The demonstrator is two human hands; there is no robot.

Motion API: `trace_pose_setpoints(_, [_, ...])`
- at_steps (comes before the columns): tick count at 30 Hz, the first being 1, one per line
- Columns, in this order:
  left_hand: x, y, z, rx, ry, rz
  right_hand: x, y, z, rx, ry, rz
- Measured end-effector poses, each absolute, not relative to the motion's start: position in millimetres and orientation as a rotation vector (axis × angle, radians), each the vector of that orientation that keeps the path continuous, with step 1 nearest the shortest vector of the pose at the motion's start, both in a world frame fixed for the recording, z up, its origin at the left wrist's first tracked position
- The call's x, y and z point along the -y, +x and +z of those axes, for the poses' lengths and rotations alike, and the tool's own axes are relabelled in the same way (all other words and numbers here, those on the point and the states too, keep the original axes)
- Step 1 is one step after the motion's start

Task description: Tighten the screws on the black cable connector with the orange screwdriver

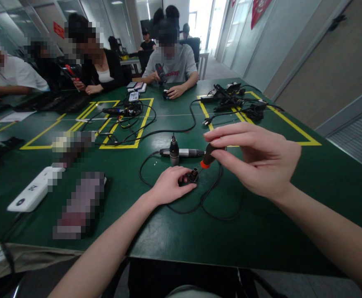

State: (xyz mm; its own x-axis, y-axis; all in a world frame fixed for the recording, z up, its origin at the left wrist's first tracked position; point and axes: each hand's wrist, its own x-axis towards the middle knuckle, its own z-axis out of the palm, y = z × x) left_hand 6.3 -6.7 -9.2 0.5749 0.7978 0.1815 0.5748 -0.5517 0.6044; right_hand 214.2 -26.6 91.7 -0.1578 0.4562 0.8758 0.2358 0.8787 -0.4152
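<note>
The work appears to be sitting partway: a small black part with a metal stub (193, 175) is sitting low over the green surface (274, 240), and a screwdriver (209, 155) is pointing down at it; whether the tip is touching, or anything is already sitting tight, is not showing clearly. The left hand (171, 186) is steadying the part, its grip closing thumb and fingers about it, while the right hand (258, 159) is pinching the dark handle between thumb and fingertips. Seemingly left for separate handling, a black tapered piece (174, 155) is standing upright, with a silver-and-black cylinder (188, 152) lying behind it. A thin cable (183, 213) is looping around the working spot, possibly getting in the way. Farther off, a white power strip (33, 189) is lying leftward, black adapters (257, 111) are forming a tangle, and a co-worker (181, 62) is holding a drill-like tool (160, 72).
</note>
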Motion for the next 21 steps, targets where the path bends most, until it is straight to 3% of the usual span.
trace_pose_setpoints(21, [6.1,6.0,-11.7,-1.115,2.323,0.608,25.2,216.6,89.7,1.793,-0.538,0.298])
